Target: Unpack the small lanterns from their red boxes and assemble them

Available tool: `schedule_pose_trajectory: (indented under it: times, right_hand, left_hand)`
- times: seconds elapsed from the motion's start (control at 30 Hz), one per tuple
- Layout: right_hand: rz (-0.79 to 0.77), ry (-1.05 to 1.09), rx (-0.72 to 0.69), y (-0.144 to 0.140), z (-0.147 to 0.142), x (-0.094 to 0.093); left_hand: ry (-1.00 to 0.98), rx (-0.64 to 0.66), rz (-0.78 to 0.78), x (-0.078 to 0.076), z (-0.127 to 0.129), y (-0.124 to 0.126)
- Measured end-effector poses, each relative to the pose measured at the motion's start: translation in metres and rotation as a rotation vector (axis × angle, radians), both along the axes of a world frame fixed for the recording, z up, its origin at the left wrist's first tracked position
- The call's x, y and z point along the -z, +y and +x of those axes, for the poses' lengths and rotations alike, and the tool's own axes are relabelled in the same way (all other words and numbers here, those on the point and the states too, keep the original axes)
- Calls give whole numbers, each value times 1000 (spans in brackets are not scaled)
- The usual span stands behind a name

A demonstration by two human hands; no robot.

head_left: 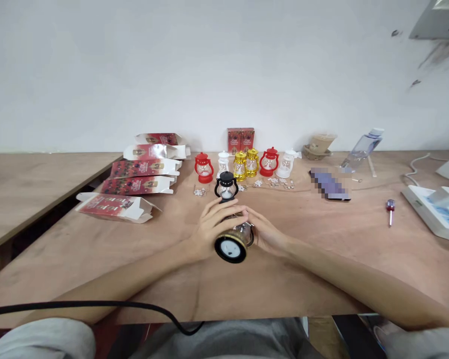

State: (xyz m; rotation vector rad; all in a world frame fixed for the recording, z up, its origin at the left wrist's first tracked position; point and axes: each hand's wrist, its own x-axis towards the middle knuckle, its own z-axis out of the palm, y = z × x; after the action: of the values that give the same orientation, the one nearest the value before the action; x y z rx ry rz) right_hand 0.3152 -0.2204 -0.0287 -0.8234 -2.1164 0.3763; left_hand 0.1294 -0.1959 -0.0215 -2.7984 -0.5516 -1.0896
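Lying sideways between them, the lantern is grasped by left hand and right hand.

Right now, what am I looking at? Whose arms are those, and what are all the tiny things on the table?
The camera sits on a person's head, looking down, so those are that person's own arms. The left hand and right hand together hold a little black lantern tipped on its side, its round bottom facing us. On the wooden table another black lantern stands just beyond, then a row of red, white and gold ones. Flat red boxes lie to the left, a small screwdriver to the right.
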Motion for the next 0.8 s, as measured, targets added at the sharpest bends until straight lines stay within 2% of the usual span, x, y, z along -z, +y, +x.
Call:
schedule_pose_trajectory:
  times: [0.1, 0.17, 0.23, 0.33, 0.4, 0.5, 0.6, 0.8]
  right_hand:
    - [-319, 258, -22, -4, 4, 4]
    - [-387, 370, 7, -7, 10, 6]
    - [-256, 374, 67, -10, 16, 7]
    - [50, 297, 146, -14, 21, 6]
    - [188, 223, 134, -17, 20, 4]
    - [264, 154, 56, -21, 17, 1]
    - [298, 105, 63, -22, 13, 0]
    - [344, 88, 81, -19, 12, 5]
  left_hand:
    - [-17, -46, 137, 9, -10, -1]
    - [-10, -29, 208, 11, -13, -2]
    - [6, 7, 261, 10, -12, -2]
    - [0, 32, 301, 5, -9, -4]
    - [13, 40, 326, 2, -8, -6]
    - [46, 47, 345, 1, -8, -6]
    - [63, 40, 379, 3, -8, -5]
    - [85, 124, 597, 3, -5, -5]
